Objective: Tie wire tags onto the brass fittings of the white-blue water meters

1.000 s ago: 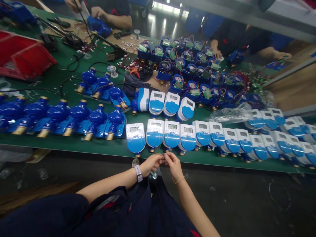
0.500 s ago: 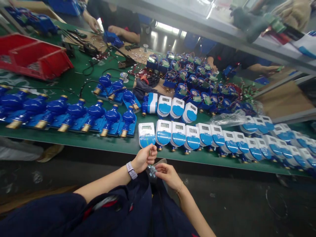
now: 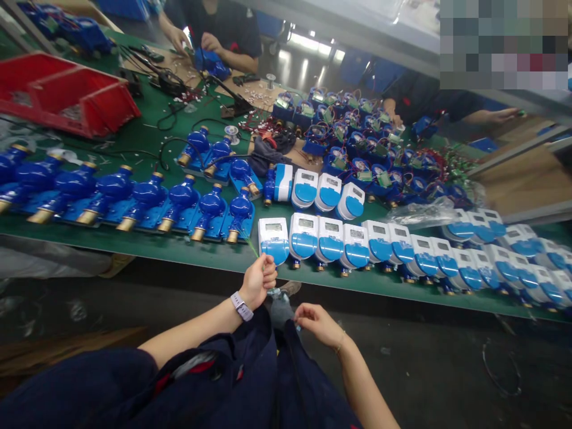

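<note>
**My left grip pinches a thin green wire at the edge of the bench.**

The wire runs up toward a white-and-blue water meter on the green bench. A small silvery tangle sits between my hands, at my lap. My right grip is curled, fingertips together, just beside it; I can't tell whether it holds anything. The meter displays are too small to read.

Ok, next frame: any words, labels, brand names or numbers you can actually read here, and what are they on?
None are legible. The grey rectangular LCD screens on the white-and-blue plastic water meters show characters too small to read. Any markings on the glossy blue meter bodies with brass ends can't be made out either.
</note>
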`<action>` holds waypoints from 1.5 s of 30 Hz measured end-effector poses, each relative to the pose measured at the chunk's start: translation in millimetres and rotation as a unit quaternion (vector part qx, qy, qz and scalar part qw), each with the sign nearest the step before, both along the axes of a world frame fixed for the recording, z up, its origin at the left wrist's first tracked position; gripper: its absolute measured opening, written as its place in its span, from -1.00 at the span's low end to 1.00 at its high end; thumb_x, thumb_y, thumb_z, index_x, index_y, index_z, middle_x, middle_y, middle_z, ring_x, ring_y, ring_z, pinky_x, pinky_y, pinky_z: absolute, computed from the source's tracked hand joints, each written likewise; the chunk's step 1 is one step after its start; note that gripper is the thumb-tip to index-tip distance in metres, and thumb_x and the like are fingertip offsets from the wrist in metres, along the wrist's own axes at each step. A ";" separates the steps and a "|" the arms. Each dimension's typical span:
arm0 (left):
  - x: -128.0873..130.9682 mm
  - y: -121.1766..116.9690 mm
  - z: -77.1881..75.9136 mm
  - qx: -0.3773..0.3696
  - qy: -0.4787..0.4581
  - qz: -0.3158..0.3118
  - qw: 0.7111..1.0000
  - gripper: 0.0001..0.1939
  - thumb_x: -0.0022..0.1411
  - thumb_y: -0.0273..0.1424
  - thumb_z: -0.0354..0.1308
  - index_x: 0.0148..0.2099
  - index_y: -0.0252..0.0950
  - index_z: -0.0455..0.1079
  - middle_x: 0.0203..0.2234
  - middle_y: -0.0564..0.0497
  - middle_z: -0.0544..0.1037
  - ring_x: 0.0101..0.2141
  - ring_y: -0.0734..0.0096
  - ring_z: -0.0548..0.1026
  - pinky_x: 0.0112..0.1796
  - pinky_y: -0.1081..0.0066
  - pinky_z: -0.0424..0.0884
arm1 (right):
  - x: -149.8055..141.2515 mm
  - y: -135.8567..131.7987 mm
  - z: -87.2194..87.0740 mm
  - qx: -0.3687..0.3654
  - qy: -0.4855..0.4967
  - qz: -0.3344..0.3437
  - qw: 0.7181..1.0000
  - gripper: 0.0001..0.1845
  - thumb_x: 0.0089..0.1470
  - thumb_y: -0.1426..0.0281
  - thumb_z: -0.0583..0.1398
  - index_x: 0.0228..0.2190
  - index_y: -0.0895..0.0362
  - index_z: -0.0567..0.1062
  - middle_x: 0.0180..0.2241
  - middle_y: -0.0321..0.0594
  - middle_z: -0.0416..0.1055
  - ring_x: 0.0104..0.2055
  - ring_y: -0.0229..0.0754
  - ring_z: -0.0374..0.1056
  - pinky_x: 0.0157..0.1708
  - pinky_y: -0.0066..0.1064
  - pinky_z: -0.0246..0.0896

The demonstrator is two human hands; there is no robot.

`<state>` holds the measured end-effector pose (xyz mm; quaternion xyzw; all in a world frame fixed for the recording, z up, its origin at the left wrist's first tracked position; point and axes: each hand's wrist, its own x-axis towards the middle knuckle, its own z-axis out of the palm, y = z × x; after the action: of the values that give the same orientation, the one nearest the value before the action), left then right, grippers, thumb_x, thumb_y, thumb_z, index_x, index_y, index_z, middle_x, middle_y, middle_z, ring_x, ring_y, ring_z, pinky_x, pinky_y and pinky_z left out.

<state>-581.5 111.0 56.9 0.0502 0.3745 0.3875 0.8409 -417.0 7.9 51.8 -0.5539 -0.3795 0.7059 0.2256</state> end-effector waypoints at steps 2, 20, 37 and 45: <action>3.1 -3.8 0.7 0.012 0.025 0.005 1.000 -0.73 0.15 -0.18 -0.01 -0.41 -0.27 0.11 -0.73 0.25 -0.10 -0.77 0.71 -0.15 -0.73 0.62 -0.26 | -4.7 3.8 3.8 -0.014 0.043 -0.011 0.999 -0.83 -0.18 0.35 0.22 -0.48 0.16 0.36 -0.51 -0.27 0.42 -0.42 -0.25 0.33 -0.38 -0.42 0.16; -9.3 -14.8 -13.1 0.057 0.121 0.057 0.989 -0.70 0.13 -0.14 0.00 -0.43 -0.28 0.14 -0.74 0.26 -0.10 -0.77 0.72 -0.14 -0.73 0.64 -0.23 | 63.8 41.0 48.5 0.175 -0.319 -0.280 0.888 -0.68 -0.20 0.15 0.23 -0.57 0.19 0.43 -0.76 -0.46 0.01 -0.69 -0.39 -0.12 -0.68 -0.49 -0.20; 19.0 -29.7 -52.2 0.048 0.166 -0.103 0.980 -0.62 0.06 -0.06 0.03 -0.38 -0.33 0.23 -0.73 0.27 -0.05 -0.75 0.74 -0.14 -0.72 0.62 -0.24 | 51.0 72.5 50.5 0.204 -0.534 -0.034 0.819 -0.74 -0.09 0.21 0.11 -0.61 0.10 0.45 -0.77 -0.37 0.18 -0.68 -0.30 0.10 -0.62 -0.46 -0.14; 34.9 -20.0 -52.7 0.034 0.165 -0.114 0.979 -0.65 0.06 -0.12 0.05 -0.25 -0.31 0.27 -0.70 0.27 -0.05 -0.75 0.73 -0.12 -0.71 0.60 -0.25 | 48.7 75.9 58.6 0.197 -0.557 -0.003 0.807 -0.77 -0.08 0.22 0.10 -0.59 0.08 0.45 -0.73 -0.34 0.27 -0.63 -0.27 0.18 -0.59 -0.46 -0.13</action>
<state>-546.6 91.0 4.2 0.1843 0.4866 0.2876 0.8041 -368.3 83.7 110.4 -0.7965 -0.5695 0.1857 0.0821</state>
